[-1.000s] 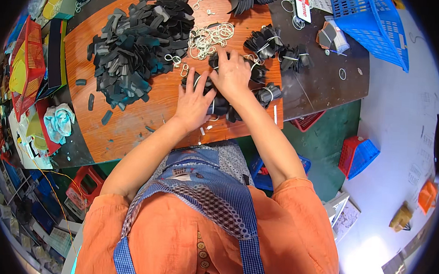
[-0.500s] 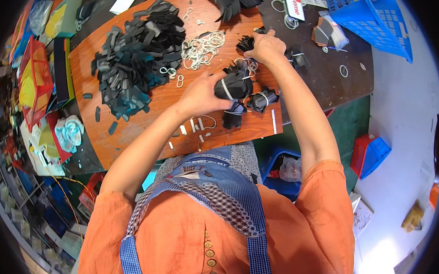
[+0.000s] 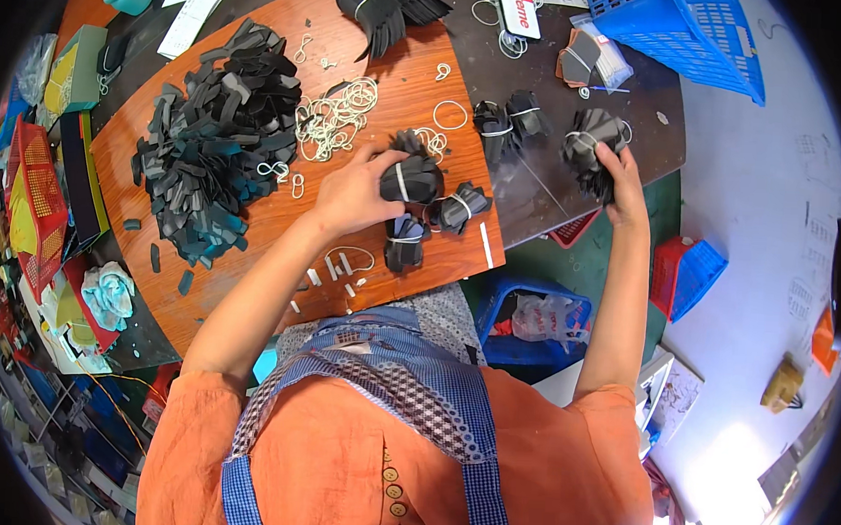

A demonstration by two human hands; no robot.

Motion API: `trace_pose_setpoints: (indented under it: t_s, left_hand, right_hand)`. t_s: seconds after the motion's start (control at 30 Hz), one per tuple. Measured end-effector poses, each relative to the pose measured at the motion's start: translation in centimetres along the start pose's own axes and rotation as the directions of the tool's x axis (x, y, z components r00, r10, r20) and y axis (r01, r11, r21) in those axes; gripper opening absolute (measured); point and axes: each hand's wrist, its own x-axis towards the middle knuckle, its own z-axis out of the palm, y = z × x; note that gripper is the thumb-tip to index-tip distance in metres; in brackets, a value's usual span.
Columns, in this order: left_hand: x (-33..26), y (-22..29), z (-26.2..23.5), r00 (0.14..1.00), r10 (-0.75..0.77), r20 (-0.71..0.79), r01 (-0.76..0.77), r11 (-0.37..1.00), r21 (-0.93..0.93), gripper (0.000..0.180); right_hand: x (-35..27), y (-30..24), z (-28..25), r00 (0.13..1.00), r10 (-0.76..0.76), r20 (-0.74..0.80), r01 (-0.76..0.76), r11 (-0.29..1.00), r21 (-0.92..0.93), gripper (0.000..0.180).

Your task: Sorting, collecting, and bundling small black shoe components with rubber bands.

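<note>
My left hand (image 3: 356, 190) is closed round a bundle of black strips (image 3: 415, 180) bound with a white rubber band, on the orange-brown board. Farther right, my right hand (image 3: 628, 189) grips a second banded bundle of black strips (image 3: 592, 150) at the dark table's right side. Two smaller banded bundles lie beside my left hand: one small bundle (image 3: 404, 245) just below it, another small bundle (image 3: 462, 209) to its right. Between my hands, a pair of bundles (image 3: 498, 130) rests at the board's edge. My fingertips behind the bundles are partly hidden.
A big heap of loose black pieces (image 3: 221, 151) covers the board's left part, with tangled white rubber bands (image 3: 338, 118) beside it. Long black strips (image 3: 384, 12) lie at the back. A blue basket (image 3: 679, 34) stands far right; a blue bin (image 3: 529, 356) sits below the table edge.
My right hand has moved right, from the board to the dark table's right side, and now holds a bundle there. My left hand stays on its bundle. The whole view has shifted slightly.
</note>
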Motion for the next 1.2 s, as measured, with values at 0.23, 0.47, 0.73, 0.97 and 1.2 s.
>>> trace_pose_setpoints:
  t_s: [0.23,0.47,0.73,0.97,1.2]
  left_hand:
    - [3.3,4.5,1.7,0.995,0.000,0.099,0.087,0.478,-0.874,0.074]
    - [8.0,6.5,6.0,0.980,-0.048,0.192,0.198,0.241,-0.950,0.074]
    - [3.7,13.2,5.4,0.986,0.046,0.160,0.108,0.559,-0.822,0.097]
    - [9.5,24.9,12.2,0.761,0.437,0.480,-0.192,0.858,-0.477,0.091]
    - [16.3,32.5,27.1,0.659,0.534,0.529,-0.408,0.846,-0.344,0.108]
  right_hand:
    - [6.0,1.9,-1.4,0.844,0.232,0.484,-0.226,0.971,-0.071,0.068]
    - [8.4,5.2,-0.6,0.608,0.237,0.758,-0.249,0.963,-0.101,0.096]
    - [-4.0,9.7,-4.5,0.811,-0.105,0.575,-0.054,0.966,0.253,0.096]
    - [-13.7,15.4,-15.6,0.952,-0.078,0.297,-0.095,0.845,0.526,0.092]
    - [-16.0,22.9,-25.1,0.990,0.112,-0.089,-0.001,0.632,0.775,0.093]
